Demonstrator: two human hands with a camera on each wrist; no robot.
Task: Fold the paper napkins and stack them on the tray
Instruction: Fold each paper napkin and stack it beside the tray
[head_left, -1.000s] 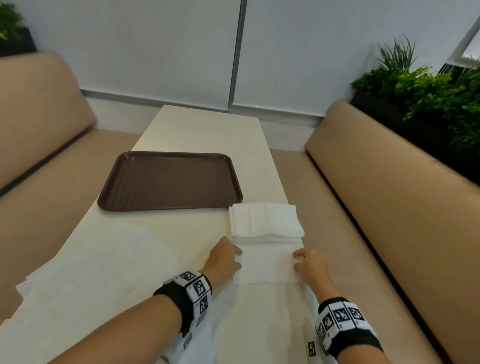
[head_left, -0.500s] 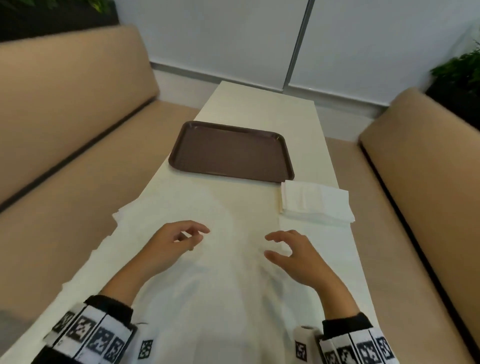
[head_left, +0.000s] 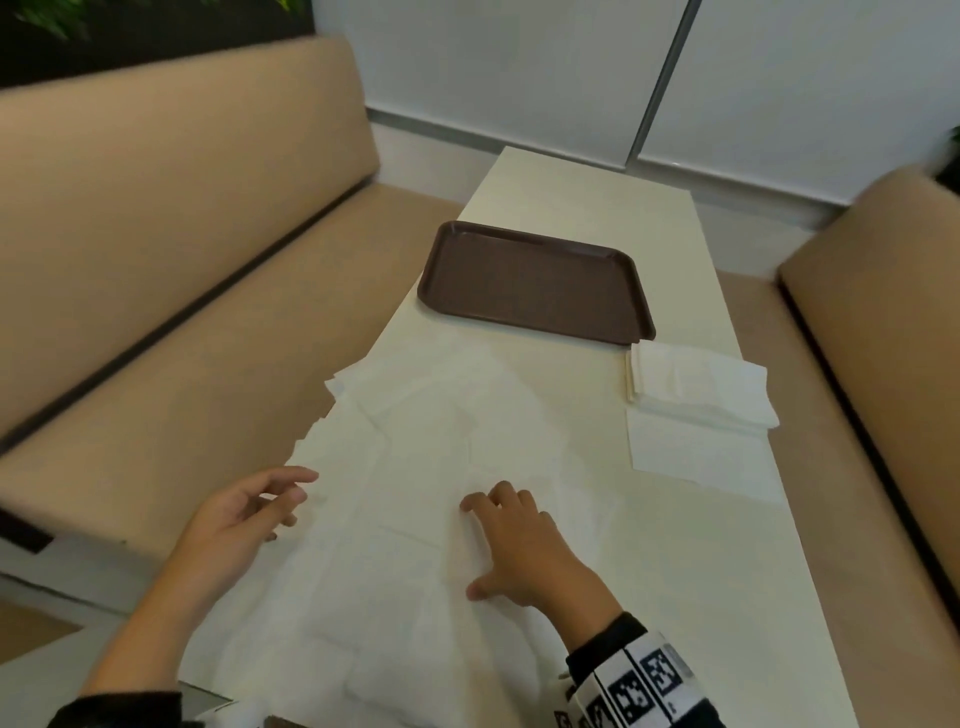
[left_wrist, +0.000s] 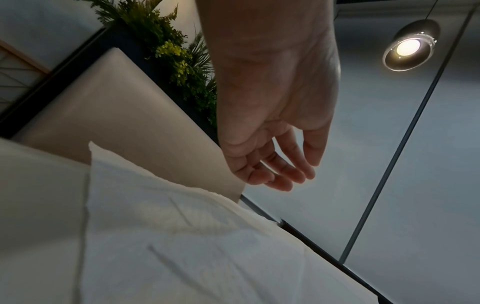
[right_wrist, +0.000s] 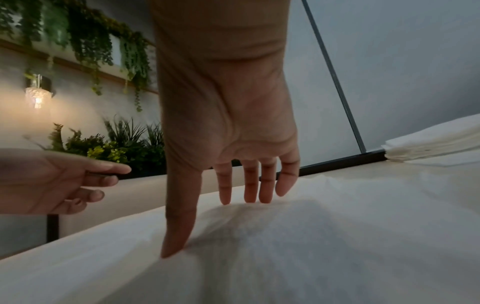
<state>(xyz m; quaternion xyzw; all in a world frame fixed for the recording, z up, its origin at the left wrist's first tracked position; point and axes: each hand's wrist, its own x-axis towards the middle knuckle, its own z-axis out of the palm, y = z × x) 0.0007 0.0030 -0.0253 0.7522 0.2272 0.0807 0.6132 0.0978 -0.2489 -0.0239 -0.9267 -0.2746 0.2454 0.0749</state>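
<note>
The right hand (head_left: 524, 545) lies spread on the unfolded napkins (head_left: 447, 467) strewn over the near end of the bench (head_left: 587, 192), its straight fingertips (right_wrist: 255, 197) and thumb pressing the paper. The left hand (head_left: 244, 519) hovers above the sheets at the bench's left edge, fingers loosely parted, holding nothing. Farther off sits the brown tray (head_left: 535, 280); the folded napkin stack (head_left: 696, 384) rests just beside its near right corner, on another flat napkin.

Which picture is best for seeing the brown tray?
The head view: the whole brown tray shows there, bare, on the table behind the spread napkins. The right wrist view shows only its dark edge, low and side-on. In the left wrist view I cannot pick it out.
</note>
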